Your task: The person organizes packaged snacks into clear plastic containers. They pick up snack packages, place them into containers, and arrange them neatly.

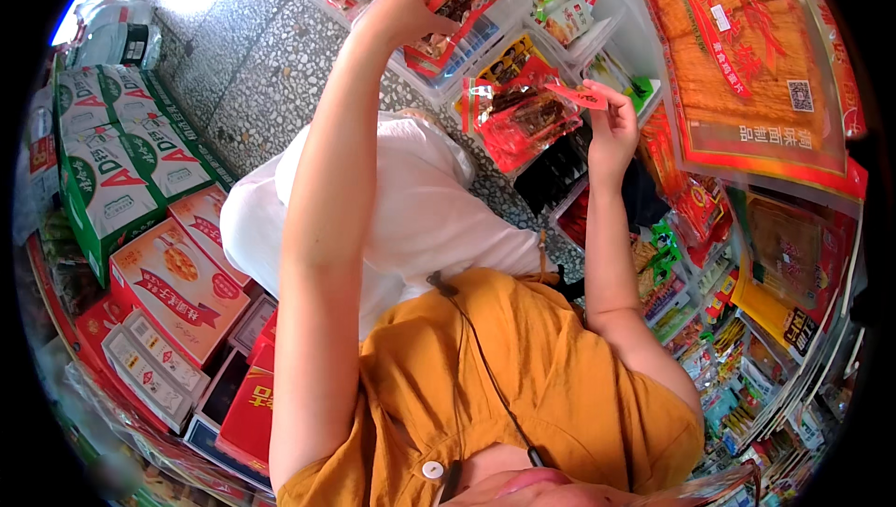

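Note:
My left hand [406, 13] grips a red snack packet [462, 6] with a clear window showing dark brown food. That packet is over a clear plastic bin [465, 62], its lower end tilted toward me. Between the fingertips of my right hand [612, 118] is a flat red piece of packaging [579, 96]; whether it belongs to the packet below cannot be told. Just left of that hand, red-and-clear packets [528, 115] of dark brown food lie piled over another bin, beside a yellow packet [514, 59].
Bins with green-and-white packets [563, 13] stand beyond my right hand. Large orange snack packs [749, 52] hang at the right, above racks of small packets [742, 360]. Green-and-white cartons [115, 157] and red gift boxes [182, 283] are stacked left. Speckled floor [259, 45] lies ahead.

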Tool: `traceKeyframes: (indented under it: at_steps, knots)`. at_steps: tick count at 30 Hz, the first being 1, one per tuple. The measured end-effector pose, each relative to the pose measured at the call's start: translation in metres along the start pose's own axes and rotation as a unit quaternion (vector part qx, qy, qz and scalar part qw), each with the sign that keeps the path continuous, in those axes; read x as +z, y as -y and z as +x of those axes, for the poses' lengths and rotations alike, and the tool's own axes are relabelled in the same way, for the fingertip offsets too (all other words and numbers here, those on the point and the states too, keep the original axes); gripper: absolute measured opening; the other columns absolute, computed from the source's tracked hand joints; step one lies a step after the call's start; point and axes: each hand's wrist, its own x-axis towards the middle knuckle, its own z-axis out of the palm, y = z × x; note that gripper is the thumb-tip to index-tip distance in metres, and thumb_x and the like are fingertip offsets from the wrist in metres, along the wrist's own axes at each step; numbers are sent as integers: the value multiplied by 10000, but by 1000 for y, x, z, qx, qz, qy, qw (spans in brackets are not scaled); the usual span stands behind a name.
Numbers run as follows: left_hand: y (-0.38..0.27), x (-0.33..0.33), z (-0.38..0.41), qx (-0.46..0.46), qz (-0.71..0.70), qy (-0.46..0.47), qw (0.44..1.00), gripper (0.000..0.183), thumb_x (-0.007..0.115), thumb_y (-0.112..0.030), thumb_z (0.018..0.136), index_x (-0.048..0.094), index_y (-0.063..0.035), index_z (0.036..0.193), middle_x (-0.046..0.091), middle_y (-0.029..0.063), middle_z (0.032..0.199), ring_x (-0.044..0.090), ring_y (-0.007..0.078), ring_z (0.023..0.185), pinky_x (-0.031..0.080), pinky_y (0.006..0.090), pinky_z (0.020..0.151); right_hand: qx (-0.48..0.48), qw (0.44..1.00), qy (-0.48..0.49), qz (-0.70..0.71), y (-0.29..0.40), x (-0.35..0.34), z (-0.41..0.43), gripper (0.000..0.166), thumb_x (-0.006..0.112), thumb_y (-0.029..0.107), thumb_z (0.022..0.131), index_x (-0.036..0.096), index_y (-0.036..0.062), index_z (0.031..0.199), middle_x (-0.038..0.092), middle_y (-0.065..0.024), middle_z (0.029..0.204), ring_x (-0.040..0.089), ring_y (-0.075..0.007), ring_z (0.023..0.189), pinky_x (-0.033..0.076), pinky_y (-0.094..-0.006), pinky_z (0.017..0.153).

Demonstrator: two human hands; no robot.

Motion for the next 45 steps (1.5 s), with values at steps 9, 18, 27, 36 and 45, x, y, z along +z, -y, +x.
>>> traceKeyframes:
  at_steps: [9, 18, 27, 36, 45]
  knots:
    - [-31, -26, -41, 73, -433, -10, 899, 554, 763, -132, 732, 453, 15, 1167, 612, 51, 971, 581, 93, 871, 486, 272, 777, -13, 991, 64, 113, 25, 27, 14, 116, 472, 30, 909, 517, 9, 1015, 593, -125, 1065, 572, -177, 972, 426, -311, 889]
    - [-43, -15, -72, 81, -340, 24, 937, 567, 698, -209, 769, 424, -33, 1234, 584, 45, 979, 555, 79, 850, 478, 258, 710, 109, 973, 147, 143, 52, 88, 23, 168, 567, 67, 875, 556, 21, 1036, 584, -19, 943, 547, -69, 862, 437, -211, 777]
    - [-34, -7, -68, 105, -548, 111, 822, 379, 473, -202, 936, 443, -31, 1273, 547, 2, 1080, 522, 67, 939, 435, 198, 752, 150, 913, 156, 345, 38, 78, 23, 173, 518, 78, 908, 560, 23, 1066, 618, -64, 1021, 592, -133, 939, 474, -272, 828]
    - [-35, -4, -58, 70, -652, 36, 754, 290, 417, -154, 954, 496, -36, 1208, 585, 21, 1035, 552, 82, 883, 458, 245, 756, 156, 885, 93, 429, 16, 64, 24, 171, 520, 85, 910, 566, 64, 1073, 627, -45, 1022, 604, -142, 927, 477, -304, 848]
    - [-31, -1, -58, 3, -503, 24, 864, 346, 549, -216, 865, 522, -23, 1151, 597, 42, 931, 531, 113, 842, 442, 269, 717, 138, 909, 75, 387, 8, 46, 24, 208, 511, 103, 915, 519, 5, 1097, 610, -109, 1055, 609, -193, 948, 495, -340, 848]
